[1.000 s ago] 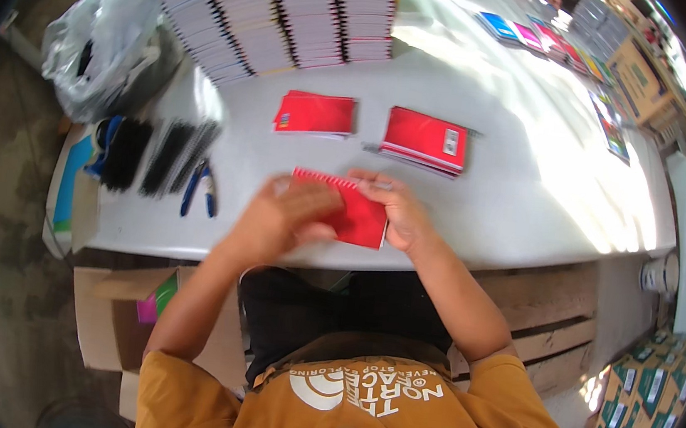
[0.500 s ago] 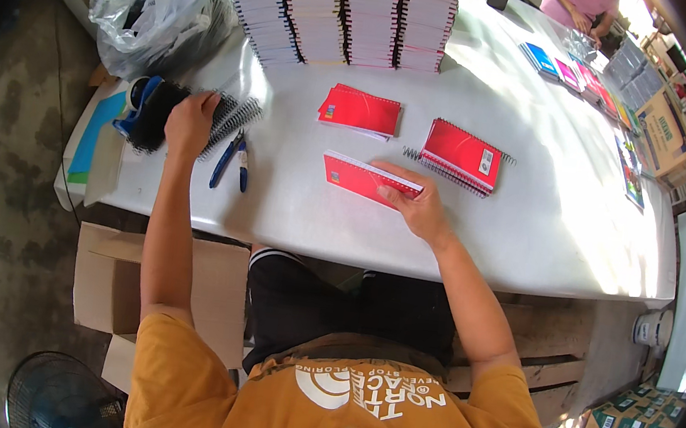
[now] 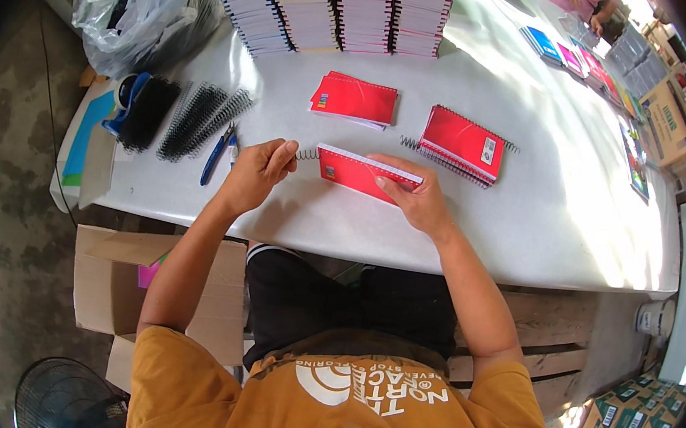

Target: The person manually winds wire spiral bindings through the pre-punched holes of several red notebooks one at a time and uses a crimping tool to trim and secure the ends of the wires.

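My right hand (image 3: 418, 198) grips a small red notebook (image 3: 355, 178) by its right end, its punched edge turned up. In my closed left hand (image 3: 262, 174) is a dark spiral binding coil (image 3: 307, 154), its free end at the notebook's left corner; whether it has entered the holes I cannot tell. Behind lies a short stack of red notebooks (image 3: 356, 101). To the right is a pile of red notebooks (image 3: 460, 147) with coils in their edges. Loose black coils (image 3: 200, 124) lie left of my left hand, beside blue-handled pliers (image 3: 216, 157).
Tall stacks of bound books (image 3: 331, 8) stand at the back. A plastic bag (image 3: 140, 13) and a blue tape dispenser (image 3: 124, 107) are at the left. An open cardboard box (image 3: 114, 282) sits below the table's edge, near a fan (image 3: 68, 398). Another person (image 3: 587, 1) is at the far right.
My left hand has moved right from the loose coils to the notebook's left end, bringing one coil with it. My right hand still holds the notebook in nearly the same place.
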A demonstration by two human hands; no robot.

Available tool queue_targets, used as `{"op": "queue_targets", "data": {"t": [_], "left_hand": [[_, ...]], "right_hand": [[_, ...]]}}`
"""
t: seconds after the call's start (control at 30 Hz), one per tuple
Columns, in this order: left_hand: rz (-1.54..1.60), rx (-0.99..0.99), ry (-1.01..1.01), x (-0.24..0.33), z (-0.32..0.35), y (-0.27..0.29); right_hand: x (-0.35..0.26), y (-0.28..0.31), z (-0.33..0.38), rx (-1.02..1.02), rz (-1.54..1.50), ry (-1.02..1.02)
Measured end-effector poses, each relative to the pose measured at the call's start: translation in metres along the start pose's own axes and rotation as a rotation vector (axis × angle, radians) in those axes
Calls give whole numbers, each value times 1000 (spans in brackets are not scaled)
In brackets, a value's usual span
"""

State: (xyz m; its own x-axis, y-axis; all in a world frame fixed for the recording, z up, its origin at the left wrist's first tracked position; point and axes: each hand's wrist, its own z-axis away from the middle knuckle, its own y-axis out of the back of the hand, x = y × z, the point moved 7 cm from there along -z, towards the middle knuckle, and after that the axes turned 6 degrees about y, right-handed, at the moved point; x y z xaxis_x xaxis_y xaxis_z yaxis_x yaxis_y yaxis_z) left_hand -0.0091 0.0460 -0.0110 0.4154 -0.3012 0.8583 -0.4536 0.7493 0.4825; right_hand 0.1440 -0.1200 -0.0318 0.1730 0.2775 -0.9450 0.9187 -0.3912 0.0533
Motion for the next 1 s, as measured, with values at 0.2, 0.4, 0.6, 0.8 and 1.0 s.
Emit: {"op": "queue_targets", "data": {"t": [0.2,0.4,0.6,0.8,1.0], "left_hand": [[-32,102,12,6,2,6],[147,56,11,6,0,4],[160,-65,-217,18,-4,14],[-12,-385,209,13,5,1],[-128,-149,-124,38,11,3]], "right_hand": [[-1,-2,0,10,-73,-16],[0,-3,2,-20,-36,-19],[-3,-5,1,-83,-10,89],[-1,-8,4,-93,-39,141],[-13,-9,5,-84,29,203]]}}
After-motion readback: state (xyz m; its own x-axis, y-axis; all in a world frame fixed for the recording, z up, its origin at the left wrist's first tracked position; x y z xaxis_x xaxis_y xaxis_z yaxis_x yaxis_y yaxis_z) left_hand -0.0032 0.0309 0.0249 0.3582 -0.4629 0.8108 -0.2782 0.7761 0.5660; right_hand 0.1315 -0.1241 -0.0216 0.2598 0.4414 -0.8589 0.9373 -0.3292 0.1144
